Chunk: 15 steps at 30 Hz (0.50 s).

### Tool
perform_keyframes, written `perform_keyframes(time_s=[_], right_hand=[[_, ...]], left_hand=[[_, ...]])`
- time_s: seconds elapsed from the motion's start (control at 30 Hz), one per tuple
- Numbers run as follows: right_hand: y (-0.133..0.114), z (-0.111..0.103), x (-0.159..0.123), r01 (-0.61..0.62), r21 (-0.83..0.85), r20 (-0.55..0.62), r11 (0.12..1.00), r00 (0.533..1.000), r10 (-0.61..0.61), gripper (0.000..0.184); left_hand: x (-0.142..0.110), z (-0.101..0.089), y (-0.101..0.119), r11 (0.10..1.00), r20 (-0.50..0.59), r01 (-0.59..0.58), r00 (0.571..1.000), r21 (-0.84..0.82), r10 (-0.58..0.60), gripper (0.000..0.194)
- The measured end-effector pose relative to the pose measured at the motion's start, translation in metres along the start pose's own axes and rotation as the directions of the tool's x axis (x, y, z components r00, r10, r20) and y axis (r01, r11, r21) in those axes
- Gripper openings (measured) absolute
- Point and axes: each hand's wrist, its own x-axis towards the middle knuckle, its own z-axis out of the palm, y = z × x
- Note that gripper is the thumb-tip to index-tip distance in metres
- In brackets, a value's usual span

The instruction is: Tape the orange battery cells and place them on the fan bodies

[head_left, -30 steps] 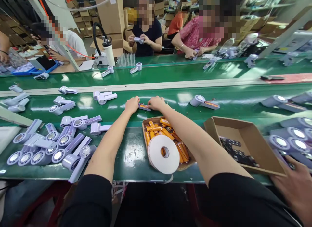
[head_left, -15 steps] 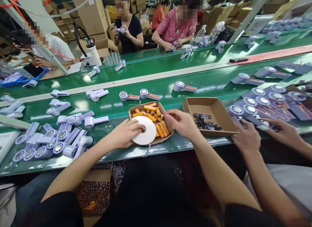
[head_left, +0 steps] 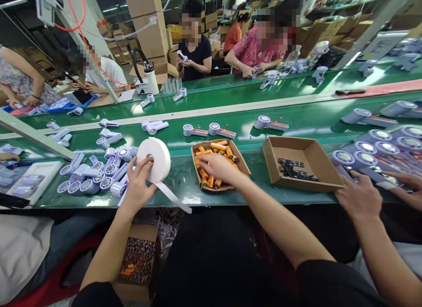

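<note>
My left hand (head_left: 136, 184) grips a roll of white tape (head_left: 161, 159), with fingers at its core. A loose tape strip (head_left: 174, 198) trails down to the right, over the table edge. My right hand (head_left: 216, 165) is over the cardboard box (head_left: 248, 169), its bent fingers closed down among the orange batteries (head_left: 211, 181). Whether a battery is between those fingers is hidden. Left of the roll lies a pile of pale purple handheld fan bodies (head_left: 89, 186).
A second cardboard box (head_left: 303, 184) with black circuit boards stands on the right, near a co-worker's hands (head_left: 361, 197) and stacked fan bodies (head_left: 365, 148). More fans lie on the green belt (head_left: 244, 122). Below the table is a carton (head_left: 141, 232). Several people sit opposite.
My left hand has lifted the tape roll off the battery box and moved it left, tilted upright. My right hand has gone from the box's right edge in over the batteries. The view has shifted.
</note>
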Motion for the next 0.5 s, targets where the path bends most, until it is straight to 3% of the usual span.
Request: perform_keyframes(time_s=[0.07, 0.13, 0.23, 0.27, 0.33, 0.4, 0.43, 0.5], right_hand=[[0.020, -0.017, 0.034, -0.031, -0.195, -0.029, 0.980, 0.999, 0.026, 0.043], [0.033, -0.024, 0.054, -0.028, -0.265, 0.032, 0.964, 0.999, 0.038, 0.047], [0.040, -0.023, 0.055, -0.073, -0.263, 0.009, 0.962, 0.997, 0.078, 0.041], [0.039, -0.022, 0.048, -0.109, -0.208, -0.054, 0.972, 0.994, 0.100, 0.039], [0.034, -0.023, 0.027, -0.131, 0.077, -0.195, 0.988, 0.970, 0.144, 0.039], [0.024, -0.025, 0.002, -0.044, 0.424, -0.274, 0.904, 0.946, 0.175, 0.042], [0.017, -0.026, -0.011, 0.000, 0.522, -0.267, 0.853, 0.949, 0.164, 0.041], [0.002, -0.028, -0.032, 0.012, 0.521, -0.167, 0.853, 0.982, 0.088, 0.034]], left_hand=[[-0.005, 0.000, 0.009, 0.999, 0.057, -0.048, 0.997, 0.007, 0.048, 0.062], [-0.010, 0.003, 0.019, 0.997, 0.117, -0.079, 0.990, 0.018, 0.077, 0.064], [-0.017, 0.010, 0.030, 0.992, 0.174, -0.121, 0.978, 0.042, 0.112, 0.064], [-0.020, 0.011, 0.032, 0.989, 0.192, -0.139, 0.973, 0.050, 0.127, 0.065], [-0.024, 0.012, 0.036, 0.978, 0.230, -0.200, 0.956, 0.061, 0.181, 0.067], [-0.025, 0.011, 0.040, 0.957, 0.260, -0.283, 0.930, 0.057, 0.259, 0.065], [-0.024, 0.011, 0.042, 0.946, 0.267, -0.320, 0.917, 0.049, 0.296, 0.063], [-0.020, 0.010, 0.047, 0.930, 0.273, -0.367, 0.897, 0.018, 0.348, 0.058]])
